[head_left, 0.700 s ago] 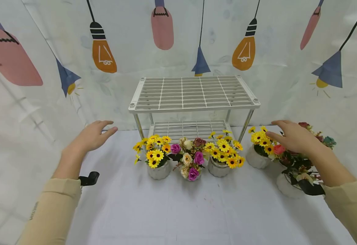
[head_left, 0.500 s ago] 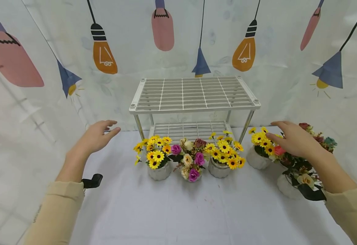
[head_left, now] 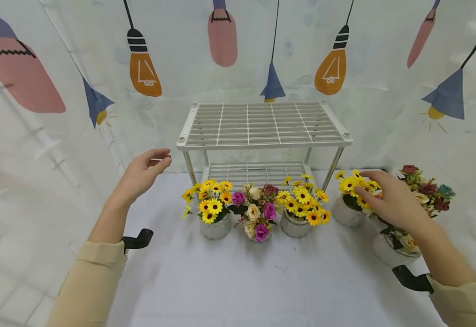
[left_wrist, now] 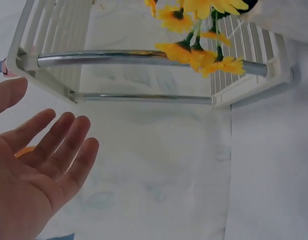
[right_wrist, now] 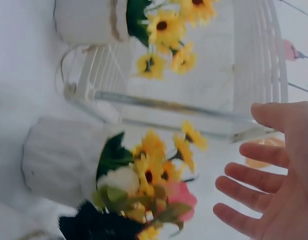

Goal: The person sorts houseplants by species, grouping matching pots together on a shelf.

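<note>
My left hand (head_left: 141, 175) hovers left of a white two-tier wire rack (head_left: 262, 146), fingers loosely bent and holding nothing. In the left wrist view its palm and spread fingers (left_wrist: 76, 145) show beside the rack's chrome posts. On the right, my right hand (head_left: 399, 202) is over potted flowers, overlapping a pot of yellow sunflowers (head_left: 348, 210) and a pot of mixed roses (head_left: 397, 252). The right wrist view shows relaxed fingers (right_wrist: 243, 192) apart from the sunflower blooms (right_wrist: 151, 160).
Before the rack stand a left sunflower pot (head_left: 215, 227), a purple and cream rose pot (head_left: 255, 215) and another sunflower pot (head_left: 295, 225). A white cloth (head_left: 238, 281) covers the table. Behind hangs a lamp-printed curtain (head_left: 172, 59).
My left hand has moved right and up, closer to the rack. My right hand has lowered slightly over the flowers, uncovering more of the rear roses. The head view has shifted slightly.
</note>
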{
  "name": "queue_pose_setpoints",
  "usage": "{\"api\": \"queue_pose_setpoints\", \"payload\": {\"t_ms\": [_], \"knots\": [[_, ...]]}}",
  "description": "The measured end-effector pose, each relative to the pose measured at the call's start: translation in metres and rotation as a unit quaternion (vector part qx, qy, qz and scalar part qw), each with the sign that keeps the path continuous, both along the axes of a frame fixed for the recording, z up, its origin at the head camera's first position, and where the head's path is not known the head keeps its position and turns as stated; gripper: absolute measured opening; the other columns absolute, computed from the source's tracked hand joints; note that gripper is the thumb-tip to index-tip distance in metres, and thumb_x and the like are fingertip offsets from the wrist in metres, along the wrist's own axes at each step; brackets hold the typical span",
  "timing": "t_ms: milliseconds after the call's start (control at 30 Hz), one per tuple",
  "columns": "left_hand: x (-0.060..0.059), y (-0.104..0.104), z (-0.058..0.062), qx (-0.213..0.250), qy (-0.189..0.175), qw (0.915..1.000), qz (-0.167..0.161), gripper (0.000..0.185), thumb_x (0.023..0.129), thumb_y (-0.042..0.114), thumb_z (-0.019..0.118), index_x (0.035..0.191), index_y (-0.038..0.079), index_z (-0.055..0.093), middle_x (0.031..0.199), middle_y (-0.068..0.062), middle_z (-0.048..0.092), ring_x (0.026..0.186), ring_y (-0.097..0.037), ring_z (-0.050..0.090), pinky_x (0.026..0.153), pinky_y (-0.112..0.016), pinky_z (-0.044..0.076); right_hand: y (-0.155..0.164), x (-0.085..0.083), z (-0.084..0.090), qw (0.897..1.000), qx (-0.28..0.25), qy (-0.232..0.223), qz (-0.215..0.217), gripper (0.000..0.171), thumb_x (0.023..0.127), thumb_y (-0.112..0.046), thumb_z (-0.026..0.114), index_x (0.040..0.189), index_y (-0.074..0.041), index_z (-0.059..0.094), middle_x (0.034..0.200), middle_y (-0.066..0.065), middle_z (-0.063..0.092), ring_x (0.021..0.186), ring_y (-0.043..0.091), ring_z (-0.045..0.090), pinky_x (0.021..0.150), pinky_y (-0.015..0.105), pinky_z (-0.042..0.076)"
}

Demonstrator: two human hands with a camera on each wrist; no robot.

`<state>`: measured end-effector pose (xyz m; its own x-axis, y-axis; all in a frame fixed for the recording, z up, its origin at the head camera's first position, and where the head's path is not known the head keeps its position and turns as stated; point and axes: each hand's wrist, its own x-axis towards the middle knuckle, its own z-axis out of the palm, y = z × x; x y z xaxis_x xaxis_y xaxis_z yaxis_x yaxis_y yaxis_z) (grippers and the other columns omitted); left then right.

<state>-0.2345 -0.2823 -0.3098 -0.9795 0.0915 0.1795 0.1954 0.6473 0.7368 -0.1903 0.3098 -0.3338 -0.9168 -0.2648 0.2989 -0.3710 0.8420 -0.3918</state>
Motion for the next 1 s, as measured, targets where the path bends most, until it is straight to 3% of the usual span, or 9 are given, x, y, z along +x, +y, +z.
{"api": "queue_pose_setpoints", "payload": {"t_ms": [133, 267, 400, 533, 667, 1000], "knots": [[-0.004, 0.011, 0.002, 0.074, 0.012, 0.9972, -0.002, 0.057, 0.107, 0.040, 0.055, 0.152, 0.006, 0.047, 0.141, -0.017, 0.055, 0.123, -0.029, 0.058, 0.104, -0.046, 0.049, -0.008, 0.009, -0.009, 0.999, -0.022, 0.022, -0.010, 0.050, 0.101, -0.028, 0.069, 0.137, 0.005, 0.057, 0.133, 0.028, 0.058, 0.120, 0.050, 0.054, 0.092, 0.071, 0.045], [-0.008, 0.021, 0.004, 0.161, 0.014, 0.9869, -0.002, 0.058, 0.107, 0.037, 0.058, 0.152, 0.003, 0.047, 0.140, -0.016, 0.055, 0.120, -0.023, 0.059, 0.103, -0.034, 0.051, -0.014, 0.021, -0.021, 0.997, -0.049, 0.063, -0.013, 0.043, 0.100, -0.022, 0.071, 0.133, 0.002, 0.060, 0.126, 0.026, 0.063, 0.114, 0.046, 0.059, 0.086, 0.066, 0.049], [-0.011, 0.029, 0.007, 0.217, 0.012, 0.9761, 0.003, 0.060, 0.106, 0.036, 0.060, 0.152, 0.000, 0.046, 0.139, -0.013, 0.054, 0.120, -0.024, 0.057, 0.106, -0.040, 0.049, -0.021, 0.033, -0.037, 0.990, -0.078, 0.113, -0.015, 0.037, 0.096, -0.015, 0.075, 0.129, -0.002, 0.065, 0.118, 0.019, 0.068, 0.105, 0.037, 0.064, 0.081, 0.037, 0.054], [-0.014, 0.034, 0.011, 0.259, 0.013, 0.9658, 0.005, 0.061, 0.104, 0.034, 0.063, 0.150, -0.002, 0.047, 0.131, -0.007, 0.057, 0.115, -0.022, 0.060, 0.106, -0.040, 0.049, -0.028, 0.042, -0.051, 0.982, -0.117, 0.148, -0.016, 0.033, 0.092, -0.008, 0.077, 0.123, -0.002, 0.067, 0.114, 0.013, 0.070, 0.098, 0.018, 0.065, 0.079, 0.006, 0.045], [-0.017, 0.037, 0.014, 0.307, 0.007, 0.9516, -0.003, 0.061, 0.101, 0.031, 0.068, 0.147, -0.004, 0.050, 0.123, -0.004, 0.062, 0.109, -0.020, 0.063, 0.099, -0.030, 0.053, -0.033, 0.050, -0.062, 0.975, -0.152, 0.159, -0.024, 0.032, 0.092, -0.004, 0.077, 0.122, 0.000, 0.067, 0.113, 0.013, 0.070, 0.094, -0.006, 0.059, 0.078, 0.003, 0.046], [-0.024, 0.038, 0.012, 0.350, -0.016, 0.9363, -0.027, 0.058, 0.100, 0.028, 0.070, 0.145, -0.003, 0.053, 0.125, -0.005, 0.063, 0.110, -0.020, 0.063, 0.092, -0.027, 0.056, -0.039, 0.067, -0.093, 0.983, -0.153, 0.097, -0.031, 0.055, 0.091, -0.004, 0.077, 0.143, -0.004, 0.057, 0.120, 0.012, 0.068, 0.101, 0.017, 0.064, 0.084, 0.004, 0.046]]}}
